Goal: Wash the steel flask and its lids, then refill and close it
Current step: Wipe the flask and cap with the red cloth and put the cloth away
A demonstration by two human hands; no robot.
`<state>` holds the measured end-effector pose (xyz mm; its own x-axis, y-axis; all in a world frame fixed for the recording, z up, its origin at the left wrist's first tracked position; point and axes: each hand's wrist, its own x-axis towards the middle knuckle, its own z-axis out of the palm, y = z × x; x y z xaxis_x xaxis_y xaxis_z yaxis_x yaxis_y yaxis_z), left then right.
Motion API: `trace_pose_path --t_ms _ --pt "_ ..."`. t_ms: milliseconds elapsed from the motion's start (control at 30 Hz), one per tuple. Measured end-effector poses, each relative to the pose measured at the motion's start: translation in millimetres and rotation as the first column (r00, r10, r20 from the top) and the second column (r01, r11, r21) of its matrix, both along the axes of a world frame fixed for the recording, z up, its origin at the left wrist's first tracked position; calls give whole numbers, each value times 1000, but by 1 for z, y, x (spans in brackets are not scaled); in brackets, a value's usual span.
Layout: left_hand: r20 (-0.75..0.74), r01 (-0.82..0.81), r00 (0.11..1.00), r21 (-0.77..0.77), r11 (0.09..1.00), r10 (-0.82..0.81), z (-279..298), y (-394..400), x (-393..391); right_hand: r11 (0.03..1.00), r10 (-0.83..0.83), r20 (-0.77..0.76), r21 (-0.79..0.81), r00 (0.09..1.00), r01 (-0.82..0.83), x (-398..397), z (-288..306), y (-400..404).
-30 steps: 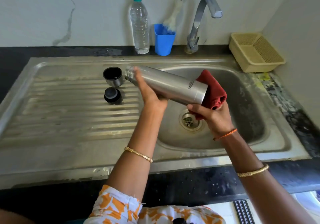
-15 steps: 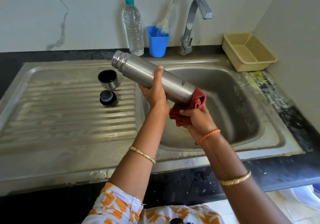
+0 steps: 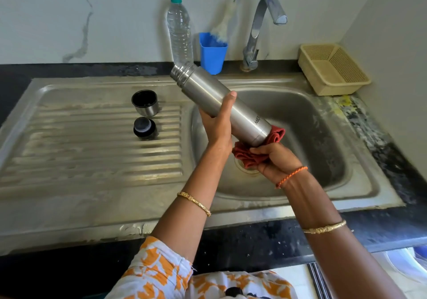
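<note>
Over the ribbed steel draining board (image 3: 92,151), dull and streaked, two lids stand apart from the flask: a steel cup lid (image 3: 145,103) with a dark hollow facing up, and just nearer the viewer a round black inner lid (image 3: 145,129). Both rest on the ridges, close together; whether they touch cannot be told.

Behind them, against the pale marbled wall, a clear ribbed plastic bottle (image 3: 179,31) with a green cap stands upright beside a blue plastic cup (image 3: 212,53) that holds a white-bristled brush (image 3: 225,23) with a blue handle. A curved metal tap (image 3: 258,28) rises next to the cup.

Above the rounded steel sink basin (image 3: 323,137) the steel flask (image 3: 221,104) is held tilted, its open threaded neck up and to the left, its base down and to the right. It is a smooth brushed cylinder, bare of both lids, with small lettering near the base. The left hand (image 3: 218,125) grips the middle of the body, thumb laid over the top surface, fingers wrapped behind and hidden. The right hand (image 3: 277,160) clutches a crumpled red cloth (image 3: 251,153) bunched against the flask's base, fingers curled round the fabric; cloth folds show on both sides of the base.

At the far right a cream perforated plastic basket (image 3: 332,68) sits on the black speckled counter (image 3: 381,141).
</note>
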<state>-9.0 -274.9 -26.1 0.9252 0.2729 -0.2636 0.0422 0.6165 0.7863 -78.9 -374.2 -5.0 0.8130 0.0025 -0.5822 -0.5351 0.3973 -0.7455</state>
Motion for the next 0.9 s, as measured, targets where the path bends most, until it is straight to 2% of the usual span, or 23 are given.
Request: trace_pose_path --t_ms 167,300,433,533,667,800,900 --pt "22 13 1000 141 990 -16 -1 3 6 994 75 11 79 997 -76 -14 -2 -9" --pt "-11 29 1000 160 987 -28 -11 10 1 983 168 11 68 986 -169 -23 8 -24" --pt "44 137 988 208 968 -149 -15 -1 -7 995 100 -63 6 993 -100 -10 3 -30" --pt "75 148 982 264 953 -173 -11 -5 -7 997 71 -37 -20 997 -72 -11 -3 -34" --pt "81 106 986 379 920 -146 -7 0 -6 991 122 47 43 991 -124 -24 7 -43" --pt "78 95 988 363 927 -132 -2 -2 -12 993 78 99 79 992 -86 -37 14 -53" --pt "94 151 975 392 907 -203 5 -10 -18 989 71 91 119 993 -81 -40 16 -53"
